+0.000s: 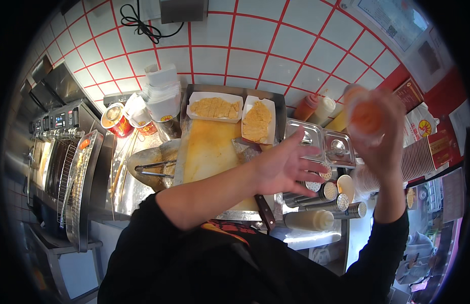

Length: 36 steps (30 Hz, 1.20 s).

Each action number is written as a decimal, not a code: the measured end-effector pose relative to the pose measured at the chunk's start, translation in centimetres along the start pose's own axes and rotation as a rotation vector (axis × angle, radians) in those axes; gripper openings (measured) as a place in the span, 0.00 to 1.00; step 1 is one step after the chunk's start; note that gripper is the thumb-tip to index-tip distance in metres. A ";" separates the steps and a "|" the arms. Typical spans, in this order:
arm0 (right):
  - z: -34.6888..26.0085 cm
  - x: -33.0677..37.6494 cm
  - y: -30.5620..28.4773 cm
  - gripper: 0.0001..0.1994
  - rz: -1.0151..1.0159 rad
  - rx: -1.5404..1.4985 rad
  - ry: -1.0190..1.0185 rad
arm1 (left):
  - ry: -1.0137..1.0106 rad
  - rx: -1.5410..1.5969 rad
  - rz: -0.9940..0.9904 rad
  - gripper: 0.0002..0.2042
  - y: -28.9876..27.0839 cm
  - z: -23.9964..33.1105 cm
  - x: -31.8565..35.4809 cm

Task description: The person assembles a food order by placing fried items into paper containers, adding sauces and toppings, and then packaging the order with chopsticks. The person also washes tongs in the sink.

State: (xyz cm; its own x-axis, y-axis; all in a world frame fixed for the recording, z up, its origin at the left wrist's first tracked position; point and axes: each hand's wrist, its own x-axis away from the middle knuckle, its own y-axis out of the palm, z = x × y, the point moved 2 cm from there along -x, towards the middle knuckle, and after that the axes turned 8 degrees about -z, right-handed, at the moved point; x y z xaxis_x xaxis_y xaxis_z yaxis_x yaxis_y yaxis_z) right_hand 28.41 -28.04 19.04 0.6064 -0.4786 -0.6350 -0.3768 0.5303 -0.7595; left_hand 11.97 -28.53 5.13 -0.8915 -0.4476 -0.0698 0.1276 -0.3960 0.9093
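My right hand [389, 131] is raised at the right, wrapped round a clear round container with orange-red contents [365, 118]; blur hides its exact kind. Fingers spread and holding nothing, my left hand [288, 162] reaches across the board, over the metal shakers [328, 191]. Two white paper trays rest at the board's far end: one holds a sliced breaded cutlet [214, 108], the other a breaded piece [257, 121]. Under my left forearm lies a knife, its brown handle [265, 213] pointing toward me.
Lidded steel containers [338, 145] stand right of the yellowish cutting board [209, 147], with sauce bottles [307, 105] behind. A pale squeeze bottle [311, 221] lies near me. Tongs [154, 166] rest in a metal scoop at left. A fryer [55, 162] is far left; stacked cups [412, 159] lie right.
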 end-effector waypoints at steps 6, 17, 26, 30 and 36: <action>-8.3 4.9 2.0 0.40 -0.513 -0.821 0.212 | 0.145 0.110 0.242 0.23 -0.6 -0.9 2.7; -3.7 -2.0 -0.9 0.30 0.410 -1.240 0.517 | 1.798 -1.859 0.023 0.26 18.0 7.5 0.5; -12.0 4.5 8.7 0.48 0.372 -0.933 0.731 | 0.847 -1.537 0.177 0.31 3.7 1.9 5.3; -10.5 3.8 7.1 0.45 0.430 -0.934 0.207 | 1.249 -1.705 -0.013 0.32 4.1 2.9 4.1; -5.1 0.9 16.8 0.38 0.348 -1.036 0.821 | 0.820 -1.453 0.235 0.34 -3.2 8.2 0.9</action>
State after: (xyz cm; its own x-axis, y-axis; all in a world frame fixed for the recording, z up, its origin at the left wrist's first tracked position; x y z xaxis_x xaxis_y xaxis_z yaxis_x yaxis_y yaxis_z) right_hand 19.06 -23.13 4.96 -0.0762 -0.8959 -0.4376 -0.9903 0.1191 -0.0714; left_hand 7.20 -21.07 5.55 -0.4104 -0.6847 -0.6023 0.8990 -0.4144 -0.1415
